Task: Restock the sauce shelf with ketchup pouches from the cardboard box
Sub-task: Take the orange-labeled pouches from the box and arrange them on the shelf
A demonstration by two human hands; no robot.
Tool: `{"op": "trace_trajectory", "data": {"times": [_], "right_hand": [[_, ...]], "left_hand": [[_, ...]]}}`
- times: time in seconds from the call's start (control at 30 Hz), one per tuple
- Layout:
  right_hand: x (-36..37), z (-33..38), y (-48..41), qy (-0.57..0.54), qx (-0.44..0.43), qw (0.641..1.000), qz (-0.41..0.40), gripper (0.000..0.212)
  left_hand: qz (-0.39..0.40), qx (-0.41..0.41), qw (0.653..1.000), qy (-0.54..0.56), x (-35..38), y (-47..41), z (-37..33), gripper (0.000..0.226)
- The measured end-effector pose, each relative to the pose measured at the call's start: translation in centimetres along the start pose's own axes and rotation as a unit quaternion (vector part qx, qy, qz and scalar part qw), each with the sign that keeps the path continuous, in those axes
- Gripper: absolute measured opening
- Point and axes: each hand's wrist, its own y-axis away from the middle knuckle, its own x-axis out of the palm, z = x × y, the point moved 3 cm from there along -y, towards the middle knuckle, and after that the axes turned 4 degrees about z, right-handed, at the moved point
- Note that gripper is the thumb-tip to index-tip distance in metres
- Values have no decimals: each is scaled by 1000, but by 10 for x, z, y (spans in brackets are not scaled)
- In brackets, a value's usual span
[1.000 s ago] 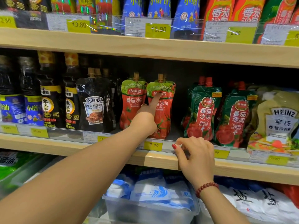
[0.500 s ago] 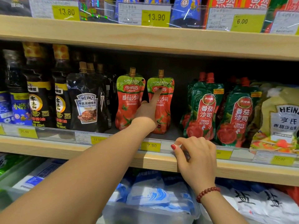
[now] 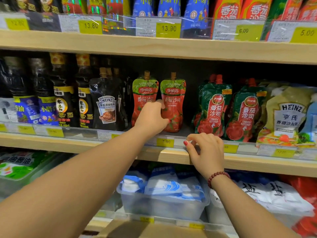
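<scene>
Ketchup pouches (image 3: 174,93): facing step. Left hand (image 3: 151,117) curled against one, grip unclear; right hand (image 3: 206,152) grips shelf edge (image 3: 257,163). Next, reach cardboard box (image 3: 154,229).

Shop: grocery aisle, sauce/condiment section.

Evidence: stacked wooden shelves (image 3: 120,47) w/ goods faced fwd in rows; yellow price tags (image 3: 169,28) (13.80, 13.90, 6.00, 5.00) in a clear price strip (image 3: 77,132) along each shelf edge; multiples of the same product side by side, e.g. dark sauce bottles (image 3: 63,103), ketchup pouches (image 3: 173,100), Heinz packs (image 3: 289,117); white/blue bagged goods (image 3: 164,186) in a plastic bin (image 3: 163,208) on the lower shelf; cardboard box (image 3: 154,229) at bottom of frame, below the shelves.
</scene>
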Motion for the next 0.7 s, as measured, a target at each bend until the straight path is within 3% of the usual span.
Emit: {"op": "trace_trajectory", "data": {"times": [0.17, 0.3, 0.43, 0.53, 0.7], "right_hand": [[-25, 3, 6, -83, -20, 995, 57, 25], [-29, 29, 51, -206, -46, 977, 33, 21], [4, 63, 124, -335, -38, 938, 83, 18], [40, 79, 177, -368, -17, 913, 172, 19], [95, 79, 263, -390, 96, 865, 300, 27]], "left_hand": [[-18, 60, 998, 5, -32, 63, 1, 24], [-24, 0, 999, 31, -37, 139, 38, 15], [48, -52, 997, -40, -19, 223, 90, 21], [134, -96, 982, -89, 2, 279, 124, 37], [175, -156, 963, -130, 25, 342, 155, 54]]}}
